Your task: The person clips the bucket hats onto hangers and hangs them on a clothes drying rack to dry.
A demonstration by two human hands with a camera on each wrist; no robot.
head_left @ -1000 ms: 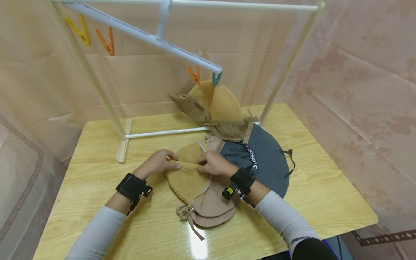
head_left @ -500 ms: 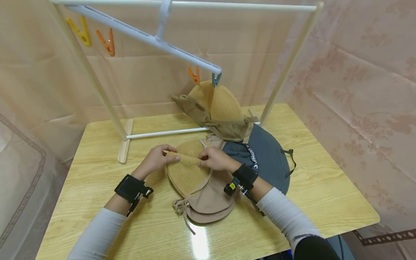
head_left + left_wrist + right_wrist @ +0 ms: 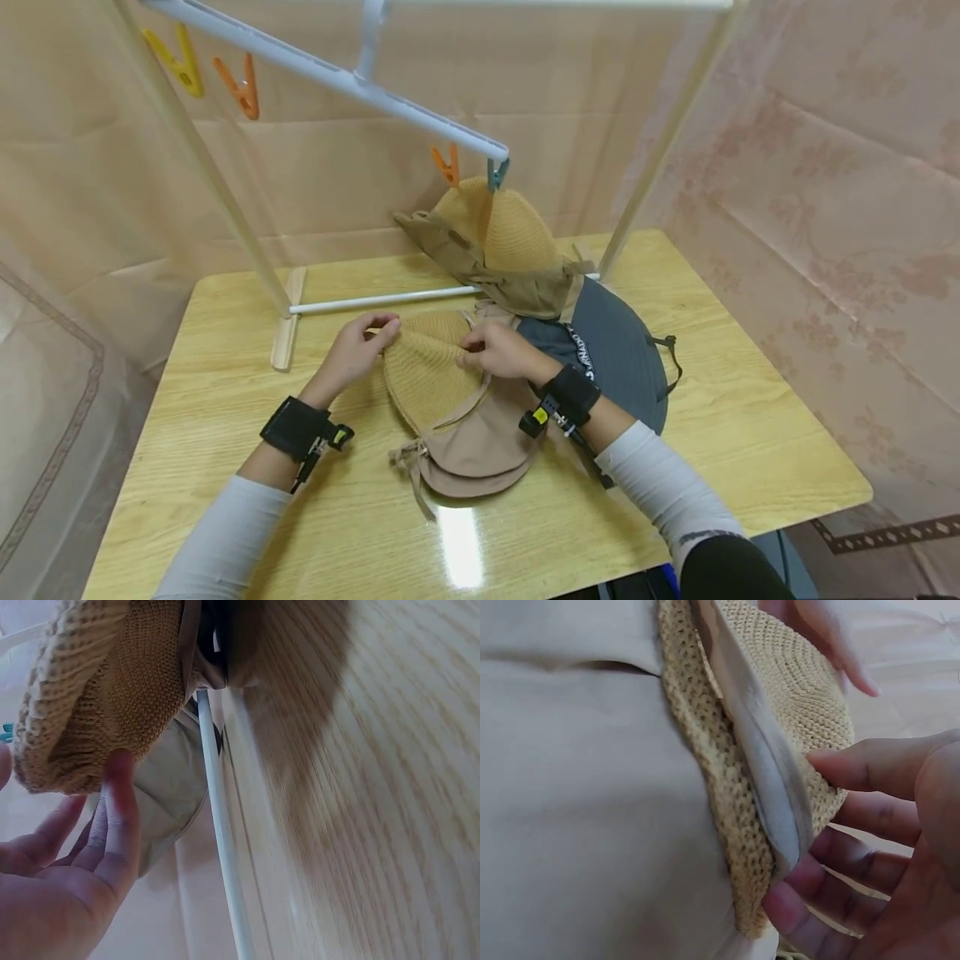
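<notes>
A straw sun hat with a yellow woven crown (image 3: 429, 385) and beige cloth brim (image 3: 480, 454) lies folded on the table, slightly raised at its crown. My left hand (image 3: 356, 350) pinches the left end of the crown. In the left wrist view its fingertips (image 3: 118, 766) lie against the weave; the thumb is mostly cut off. On the crown's right side, near a pale inner band (image 3: 761, 750), my right hand (image 3: 504, 350) pinches the weave between thumb and fingers. A second hat, with a yellow crown (image 3: 517, 229) and brown brim, hangs behind from a teal clip (image 3: 497, 174) and an orange clip (image 3: 447, 165).
A dark blue-grey wide-brimmed hat (image 3: 626, 354) lies to the right. Overhead slants a pale hanger bar (image 3: 300, 62), with a yellow clip (image 3: 177, 62) and another orange clip (image 3: 241, 87) at its left. A rack with a low white rail (image 3: 382, 300) stands on the wooden table (image 3: 247, 333).
My left hand has shifted up to the crown's end, its thumb now lying higher. The straw hat has shifted slightly away and left, with its ties. My right hand keeps its grip.
</notes>
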